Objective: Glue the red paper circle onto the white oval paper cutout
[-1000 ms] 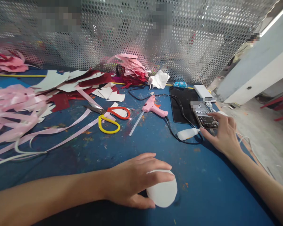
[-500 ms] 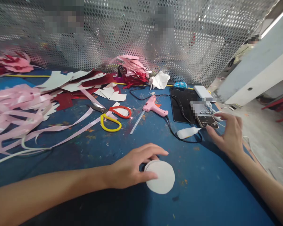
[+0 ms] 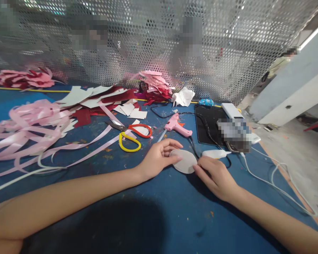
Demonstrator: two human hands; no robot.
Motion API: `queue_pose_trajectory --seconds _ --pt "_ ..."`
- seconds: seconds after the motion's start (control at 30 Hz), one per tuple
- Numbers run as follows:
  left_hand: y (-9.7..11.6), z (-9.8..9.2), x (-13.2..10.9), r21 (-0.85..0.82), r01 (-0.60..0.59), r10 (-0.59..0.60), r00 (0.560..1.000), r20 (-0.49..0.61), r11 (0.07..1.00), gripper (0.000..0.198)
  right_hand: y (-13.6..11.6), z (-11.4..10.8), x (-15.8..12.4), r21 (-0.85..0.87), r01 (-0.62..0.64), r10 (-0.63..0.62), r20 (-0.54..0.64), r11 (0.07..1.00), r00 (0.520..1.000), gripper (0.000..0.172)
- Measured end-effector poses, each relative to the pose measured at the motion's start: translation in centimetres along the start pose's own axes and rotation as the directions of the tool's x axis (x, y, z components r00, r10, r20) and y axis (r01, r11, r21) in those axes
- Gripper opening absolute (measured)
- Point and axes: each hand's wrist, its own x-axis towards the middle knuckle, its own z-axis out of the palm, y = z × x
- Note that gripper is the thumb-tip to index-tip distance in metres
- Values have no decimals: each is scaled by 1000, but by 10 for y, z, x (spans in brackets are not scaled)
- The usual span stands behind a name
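Note:
A round white disc [image 3: 184, 162] is held between my two hands, tilted a little above the blue table. My left hand [image 3: 159, 157] pinches its left edge, thumb on top and fingers behind. On the opposite edge, my right hand [image 3: 215, 175] grips the disc between thumb and fingers. Just beyond the disc lies a pink glue gun [image 3: 176, 126] with a clear glue stick, its tip end partly hidden by my left hand. A white squeeze bottle [image 3: 214, 154] rests right behind my right hand.
Scissors [image 3: 129, 135] with red and yellow handles lie left of the glue gun. Pink ribbon [image 3: 39, 123] and cut white paper [image 3: 95, 96] spread over the left. A phone [image 3: 234, 135], black tablet [image 3: 208, 123] and white cable [image 3: 265, 183] lie right. Perforated metal [image 3: 148, 42] stands behind.
My right hand has come left from beside the phone and taken hold of the disc. My left hand has lifted the disc and moved it forward, and the view has shifted slightly.

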Motion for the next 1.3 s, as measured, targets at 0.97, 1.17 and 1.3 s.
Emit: queue_pose_trajectory --seconds 0.97,1.17,1.3 --pt "0 -25 13 -103 -84 63 979 -191 991 28 -11 27 66 340 -226 201 109 913 974 33" --pt "0 -26 9 -66 -54 46 992 -114 996 24 -7 36 55 483 -260 259 71 836 963 33" --pt "-2 -25 9 -44 -86 80 990 -120 995 21 -7 38 53 513 -282 276 88 811 957 33"
